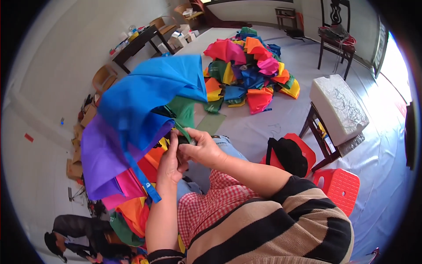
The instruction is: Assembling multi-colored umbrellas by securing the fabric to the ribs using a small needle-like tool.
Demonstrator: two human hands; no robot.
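Observation:
A rainbow umbrella (pixel 154 79) lies across my lap to the left, its canopy loose and partly folded, with blue, purple, pink, red, orange and green panels. A blue strap (pixel 141 176) hangs from it. My left hand (pixel 169 163) is closed around the dark middle part of the umbrella, below the canopy edge. Close against it, my right hand (pixel 201 147) is closed too, pinching the green panel's edge (pixel 181 128) between thumb and fingers. The umbrella's shaft and ribs are mostly hidden by cloth and fingers.
A heap of colourful umbrellas (pixel 252 70) covers the floor ahead. To the right stand a white foam box (pixel 338 108) on a dark wooden stool, red plastic stools (pixel 340 189) and a black cap-like item (pixel 288 156). Another person (pixel 83 233) bends at lower left.

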